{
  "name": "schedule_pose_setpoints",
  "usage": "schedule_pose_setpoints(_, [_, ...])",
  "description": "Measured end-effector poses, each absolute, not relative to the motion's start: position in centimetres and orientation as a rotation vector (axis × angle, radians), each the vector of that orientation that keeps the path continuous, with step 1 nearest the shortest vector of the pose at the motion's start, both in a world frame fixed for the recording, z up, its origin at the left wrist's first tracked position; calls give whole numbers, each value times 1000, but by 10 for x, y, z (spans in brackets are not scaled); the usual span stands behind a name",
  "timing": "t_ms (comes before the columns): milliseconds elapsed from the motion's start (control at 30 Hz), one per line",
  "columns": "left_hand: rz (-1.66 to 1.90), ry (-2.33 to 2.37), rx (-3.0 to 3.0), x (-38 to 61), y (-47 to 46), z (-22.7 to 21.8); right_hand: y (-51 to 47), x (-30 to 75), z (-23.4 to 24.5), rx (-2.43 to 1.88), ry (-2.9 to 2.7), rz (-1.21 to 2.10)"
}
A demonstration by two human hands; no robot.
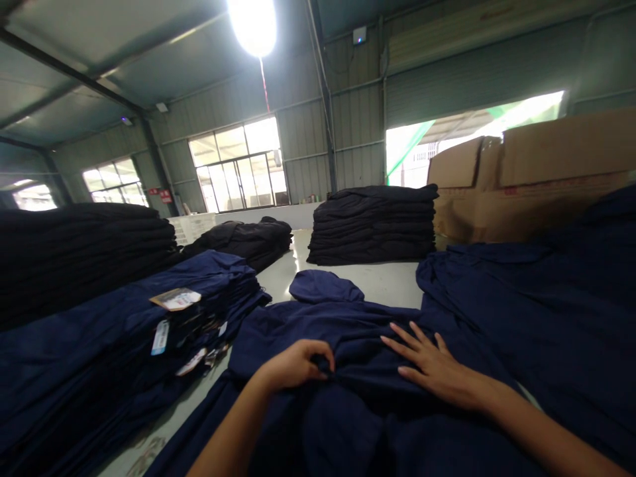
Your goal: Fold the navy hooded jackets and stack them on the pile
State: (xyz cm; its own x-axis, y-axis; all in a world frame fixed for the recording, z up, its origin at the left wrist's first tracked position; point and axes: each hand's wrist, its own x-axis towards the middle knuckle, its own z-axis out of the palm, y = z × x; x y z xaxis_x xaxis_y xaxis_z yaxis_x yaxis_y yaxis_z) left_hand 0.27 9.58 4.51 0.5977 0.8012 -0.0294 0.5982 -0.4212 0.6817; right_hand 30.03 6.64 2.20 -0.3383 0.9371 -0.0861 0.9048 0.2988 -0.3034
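Observation:
A navy blue hooded garment (pixel 348 318) lies spread on the pale table (pixel 387 281) in front of me, its hood pointing away. My left hand (pixel 298 364) is closed, pinching a fold of the garment's fabric near its middle. My right hand (pixel 430 361) lies flat on the same garment just to the right, fingers stretched out and spread.
A stack of folded navy garments with paper tags (pixel 173 331) sits at my left, with black stacks (pixel 74 252) behind it. Another black stack (pixel 372 225) stands at the table's far side. Loose navy garments (pixel 546 311) pile at right, below cardboard boxes (pixel 536 179).

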Motion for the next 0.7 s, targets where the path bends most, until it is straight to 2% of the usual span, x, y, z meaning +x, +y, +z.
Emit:
schedule_pose_setpoints(100, [878, 1631, 1959, -28, 120, 46, 68, 304, 15, -1764, -2456, 460])
schedule_pose_setpoints(200, [1048, 1835, 1895, -49, 129, 52, 69, 304, 18, -1646, -2480, 379])
schedule_pose_setpoints(267, [973, 1779, 1918, -47, 122, 56, 67, 300, 26, -1532, -2499, 356])
schedule_pose_setpoints(367, [528, 1520, 2030, -26, 99, 59, 62, 294, 37, -1464, -2532, 475])
schedule_pose_setpoints(500, [71, 1519, 2215, 8, 69, 56, 55, 290, 44, -1591, -2559, 706])
schedule_pose_setpoints(600, [139, 1469, 2238, 11, 71, 53, 55, 292, 41, -1642, -2603, 710])
schedule_pose_setpoints(700, [579, 1427, 1998, -11, 96, 49, 60, 298, 40, -1615, -2534, 600])
